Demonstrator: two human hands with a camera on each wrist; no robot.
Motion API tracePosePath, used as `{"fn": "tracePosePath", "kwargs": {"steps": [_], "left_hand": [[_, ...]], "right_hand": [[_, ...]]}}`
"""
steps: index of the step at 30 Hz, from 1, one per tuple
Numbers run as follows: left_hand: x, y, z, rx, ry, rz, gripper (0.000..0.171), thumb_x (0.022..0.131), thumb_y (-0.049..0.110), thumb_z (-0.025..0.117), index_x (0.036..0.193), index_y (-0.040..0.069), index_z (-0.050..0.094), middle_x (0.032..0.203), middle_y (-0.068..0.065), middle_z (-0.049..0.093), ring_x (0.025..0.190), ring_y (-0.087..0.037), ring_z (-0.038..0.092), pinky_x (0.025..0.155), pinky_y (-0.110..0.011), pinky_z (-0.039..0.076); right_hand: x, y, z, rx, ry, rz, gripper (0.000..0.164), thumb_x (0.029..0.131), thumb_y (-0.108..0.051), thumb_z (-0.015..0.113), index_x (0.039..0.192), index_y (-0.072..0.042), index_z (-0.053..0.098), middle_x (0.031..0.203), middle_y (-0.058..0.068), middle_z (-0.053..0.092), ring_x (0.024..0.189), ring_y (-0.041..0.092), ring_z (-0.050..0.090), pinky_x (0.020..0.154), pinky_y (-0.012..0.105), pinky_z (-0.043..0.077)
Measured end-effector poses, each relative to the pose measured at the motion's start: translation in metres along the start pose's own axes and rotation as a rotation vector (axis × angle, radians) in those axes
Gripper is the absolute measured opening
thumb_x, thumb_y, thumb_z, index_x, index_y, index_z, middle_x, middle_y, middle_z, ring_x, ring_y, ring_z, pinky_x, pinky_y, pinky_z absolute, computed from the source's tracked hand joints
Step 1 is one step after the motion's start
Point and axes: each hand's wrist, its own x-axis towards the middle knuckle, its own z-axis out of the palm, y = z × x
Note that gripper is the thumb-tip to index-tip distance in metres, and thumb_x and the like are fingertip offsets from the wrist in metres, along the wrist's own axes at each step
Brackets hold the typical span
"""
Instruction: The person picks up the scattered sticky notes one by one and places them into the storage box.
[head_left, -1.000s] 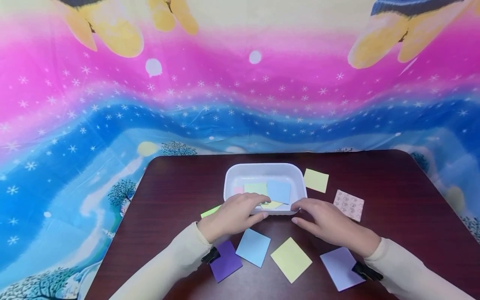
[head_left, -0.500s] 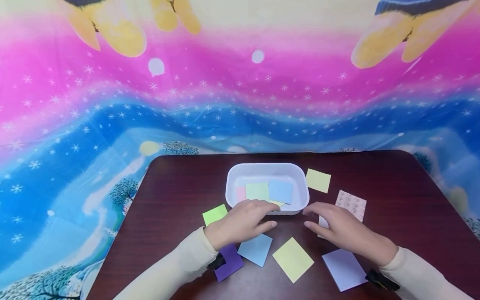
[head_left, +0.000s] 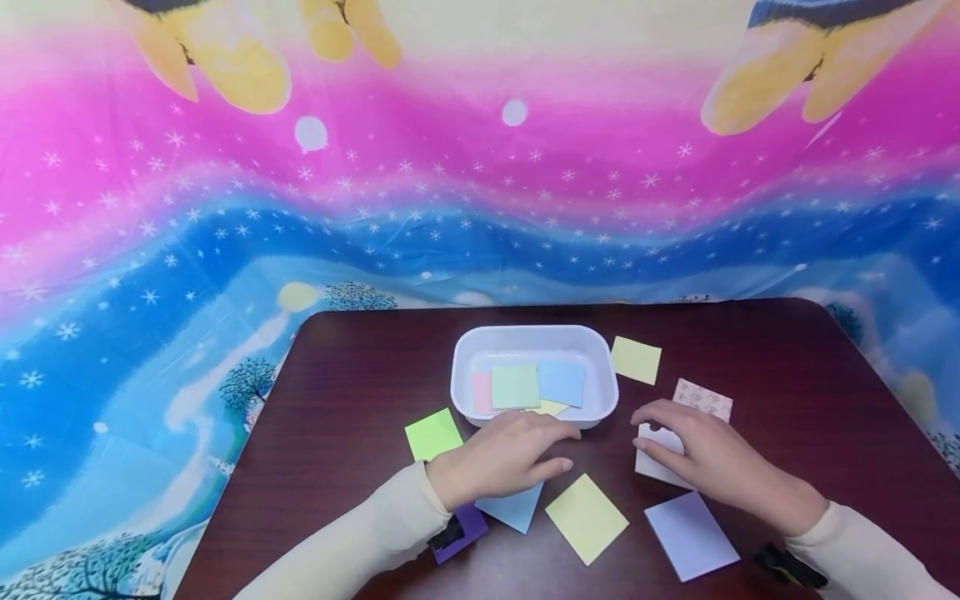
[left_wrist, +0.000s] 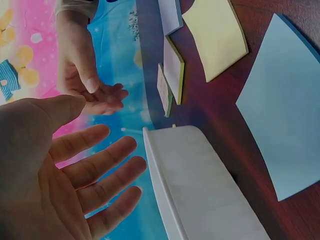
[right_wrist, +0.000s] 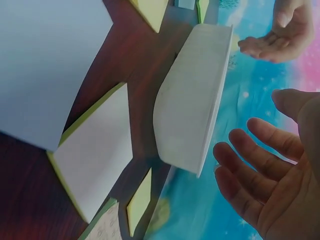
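Observation:
A white plastic tub [head_left: 461, 367] holds several sticky note pads: a light green pad [head_left: 515, 386], a blue pad [head_left: 564, 383], a pink pad [head_left: 481, 390] and part of a yellow one. My left hand [head_left: 506, 457] hovers at the tub's front, over a light blue pad [head_left: 516, 508], with fingers relaxed and nothing held. In the left wrist view its palm and spread fingers show bare. My right hand [head_left: 708, 454], fingers loosely bent, hangs over a white pad [head_left: 651, 468] and partly covers a patterned pad [head_left: 705, 398]. The right wrist view shows its palm bare too.
More pads lie on the dark wooden table [head_left: 360, 375]: bright green [head_left: 431, 432] at left, purple [head_left: 474, 530], pale yellow [head_left: 587, 518] and lavender [head_left: 691, 537] in front, another yellow [head_left: 637, 360] right of the tub. A printed cloth [head_left: 480, 167] hangs behind.
Both hands have drawn away from the tub, moving right and nearer to me. The right hand has left the tub's front corner and is now above the white pad.

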Motion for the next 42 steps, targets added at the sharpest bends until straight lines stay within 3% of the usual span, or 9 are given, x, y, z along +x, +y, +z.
{"fn": "tracePosePath", "kwargs": {"steps": [8, 18, 23, 35, 42], "left_hand": [[0.005, 0.006, 0.006, -0.005, 0.012, 0.051, 0.035, 0.093, 0.037, 0.052, 0.121, 0.016, 0.061, 0.110, 0.010, 0.064, 0.095, -0.001, 0.058, 0.082, -0.019, 0.045], [0.010, 0.015, 0.017, 0.043, 0.005, 0.094, 0.033, 0.093, 0.035, 0.052, 0.120, 0.017, 0.061, 0.106, 0.009, 0.064, 0.096, -0.001, 0.057, 0.085, -0.017, 0.043], [0.011, 0.019, 0.024, 0.079, -0.019, 0.107, 0.034, 0.093, 0.037, 0.052, 0.120, 0.018, 0.061, 0.102, 0.010, 0.064, 0.089, -0.001, 0.057, 0.077, -0.019, 0.045], [0.014, 0.028, 0.031, 0.079, -0.046, 0.125, 0.037, 0.092, 0.040, 0.052, 0.121, 0.019, 0.062, 0.110, 0.010, 0.065, 0.093, -0.003, 0.059, 0.075, -0.018, 0.045], [0.018, 0.032, 0.033, 0.096, -0.046, 0.137, 0.037, 0.092, 0.041, 0.051, 0.121, 0.020, 0.061, 0.108, 0.011, 0.065, 0.094, -0.002, 0.059, 0.073, -0.018, 0.045]], "right_hand": [[-0.005, 0.013, -0.004, -0.003, 0.006, 0.045, 0.029, 0.088, -0.042, 0.059, 0.106, -0.020, 0.065, 0.101, -0.006, 0.065, 0.093, 0.017, 0.063, 0.077, 0.041, 0.052], [-0.009, 0.031, 0.000, -0.027, 0.051, 0.059, 0.019, 0.088, -0.036, 0.062, 0.098, -0.020, 0.066, 0.088, -0.014, 0.061, 0.079, 0.010, 0.059, 0.066, 0.034, 0.049], [-0.009, 0.043, 0.002, -0.025, 0.040, 0.087, 0.024, 0.088, -0.036, 0.061, 0.100, -0.016, 0.067, 0.090, -0.009, 0.064, 0.080, 0.011, 0.060, 0.067, 0.036, 0.050], [-0.010, 0.065, -0.001, -0.002, 0.030, 0.151, 0.026, 0.089, -0.037, 0.060, 0.101, -0.015, 0.066, 0.092, -0.002, 0.066, 0.077, 0.015, 0.063, 0.063, 0.037, 0.051], [-0.011, 0.081, -0.005, -0.061, 0.043, 0.166, 0.032, 0.088, -0.037, 0.060, 0.103, -0.009, 0.065, 0.085, 0.002, 0.063, 0.065, 0.012, 0.049, 0.058, 0.036, 0.043]]}}
